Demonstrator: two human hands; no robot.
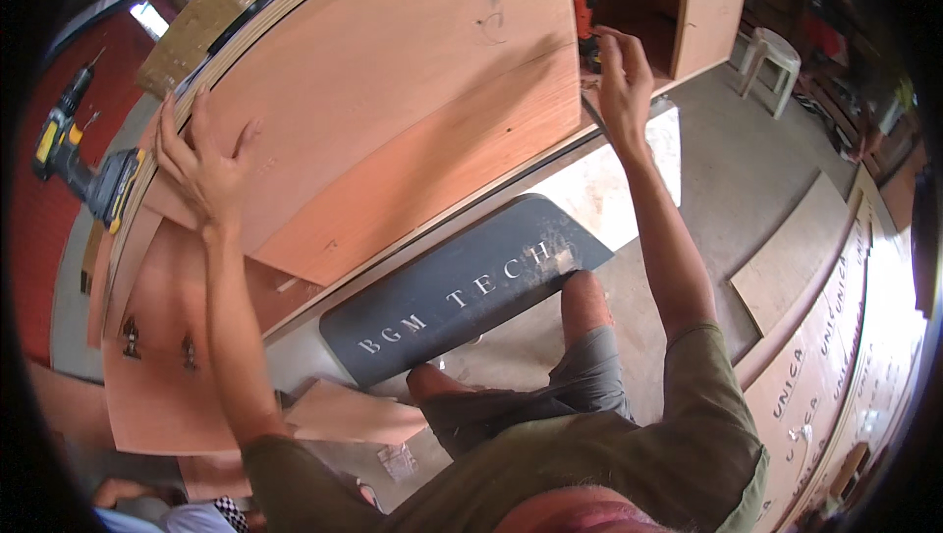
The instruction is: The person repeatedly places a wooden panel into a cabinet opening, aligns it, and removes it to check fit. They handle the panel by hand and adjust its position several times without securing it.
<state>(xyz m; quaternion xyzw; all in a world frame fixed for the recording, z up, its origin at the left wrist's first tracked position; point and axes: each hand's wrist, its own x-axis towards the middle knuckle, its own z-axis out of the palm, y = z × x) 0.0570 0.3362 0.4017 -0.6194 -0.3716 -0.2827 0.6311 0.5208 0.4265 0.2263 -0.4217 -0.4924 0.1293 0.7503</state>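
Note:
A large wooden cabinet (422, 61) with a plywood panel fills the space before me. My left hand (204, 165) has its fingers stretched out and rests at the panel's left edge, holding nothing. My right hand (626, 86) is raised by the panel's right end, its fingers partly bent and apart, with nothing visible in them. Close to its fingertips, an orange-and-black power tool (585, 12) sits in the opening of a compartment, partly hidden. Left of my left hand is a yellow-and-black cordless drill (83, 165) with a bit fitted.
A dark lettered board (462, 287) lies under my knees. Two metal hinges (131, 336) are on the lower left panel. A white stool (771, 66) stands at the far right, and plywood sheets (825, 366) lie at right. Part of another person (187, 515) shows at lower left.

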